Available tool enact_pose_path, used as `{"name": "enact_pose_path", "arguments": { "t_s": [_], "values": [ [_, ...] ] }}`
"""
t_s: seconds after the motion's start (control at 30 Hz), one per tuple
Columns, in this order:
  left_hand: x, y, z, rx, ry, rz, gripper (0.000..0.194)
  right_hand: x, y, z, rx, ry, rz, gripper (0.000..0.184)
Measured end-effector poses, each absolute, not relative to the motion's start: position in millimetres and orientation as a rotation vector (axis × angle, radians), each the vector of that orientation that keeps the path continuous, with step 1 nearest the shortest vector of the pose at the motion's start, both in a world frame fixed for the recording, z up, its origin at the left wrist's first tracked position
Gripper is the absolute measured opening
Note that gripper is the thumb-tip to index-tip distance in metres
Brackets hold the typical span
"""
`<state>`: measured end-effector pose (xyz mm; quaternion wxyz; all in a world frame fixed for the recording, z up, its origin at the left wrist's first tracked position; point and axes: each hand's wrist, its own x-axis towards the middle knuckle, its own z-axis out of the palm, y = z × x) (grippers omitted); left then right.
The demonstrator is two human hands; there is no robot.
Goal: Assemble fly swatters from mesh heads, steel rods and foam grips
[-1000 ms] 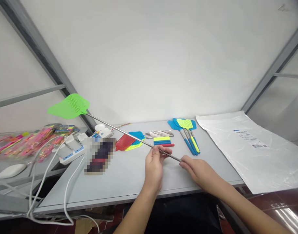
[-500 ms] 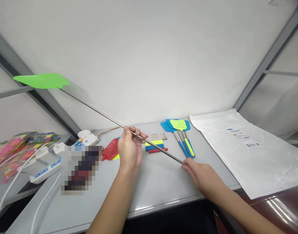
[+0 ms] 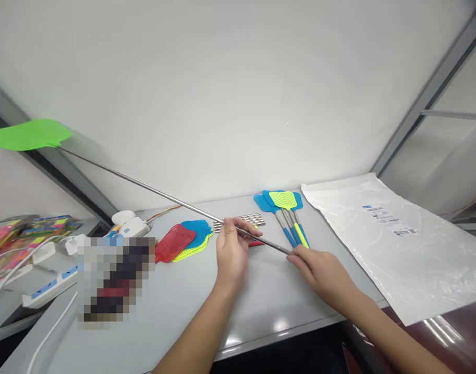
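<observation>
Left hand (image 3: 232, 254) and right hand (image 3: 321, 271) pinch the metal rod (image 3: 163, 195), likely light, stiff, slick, best held at its near right end, apparently hidden.

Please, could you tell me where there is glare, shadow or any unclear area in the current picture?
Head view: glare on the table near its front edge and on the floor at right; head view: faint shadow on the wall beside the green swatter head; head view: pixelated patch at left, packets beyond slightly blurred.

green swatter (image 3: 29, 134) — long rod (image 3: 168, 197) aslant
</observation>
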<state>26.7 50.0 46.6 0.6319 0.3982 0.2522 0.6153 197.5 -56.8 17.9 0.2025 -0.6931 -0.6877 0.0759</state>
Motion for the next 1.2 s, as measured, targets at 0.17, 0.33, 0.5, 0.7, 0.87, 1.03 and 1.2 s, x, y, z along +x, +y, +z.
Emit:
{"name": "enact_pose_path", "arguments": {
  "t_s": [0.17,0.33,0.5,0.7,0.87,1.03,1.2],
  "values": [
    [30,42,46,0.915,0.555,1.446,0.035,197,-59,16,-1.937,-1.969,0.144,0.040],
    [27,42,50,0.964,0.487,1.428,0.032,200,-67,17,-1.970,-1.959,0.132,0.038],
    [30,37,44,1.006,0.458,1.368,0.031,205,-70,11,-1.956,-1.931,0.164,0.035],
    [33,36,32,1.080,0.579,1.298,0.040,217,-72,7,-1.900,-1.894,0.206,0.030],
    [36,36,27,1.137,0.677,1.325,0.043,216,-70,2,-1.844,-1.914,0.153,0.030],
    [34,44,25,1.095,0.690,1.338,0.043,206,-65,-1,-1.836,-1.926,0.191,0.030],
    [36,43,18,1.117,0.752,1.305,0.046,199,-57,3,-1.837,-1.921,0.271,0.030]
  ]
}}
